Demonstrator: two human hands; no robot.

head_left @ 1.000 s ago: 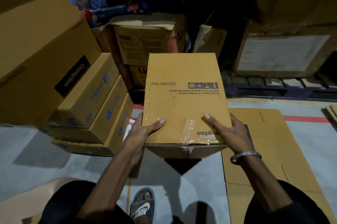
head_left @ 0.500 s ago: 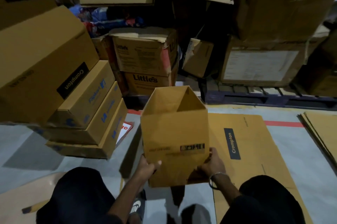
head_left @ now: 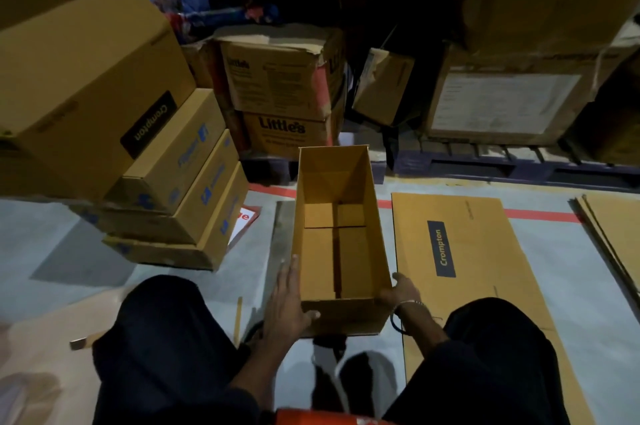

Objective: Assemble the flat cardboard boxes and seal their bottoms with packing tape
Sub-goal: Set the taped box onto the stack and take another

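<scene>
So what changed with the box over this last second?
The box was turned over: a second ago its taped bottom faced the camera, now it is open end up, flaps visible inside. The left hand and right hand went from its bottom to its near corners, holding throughout. The flat Crompton sheet and the stacked boxes stayed put.

We see the open box (head_left: 337, 241) on the floor (head_left: 52, 244) between our knees, a flat cardboard sheet (head_left: 478, 272) just right of it, stacked boxes (head_left: 180, 203) to its left, and two Little's cartons (head_left: 280, 102) behind it.
</scene>
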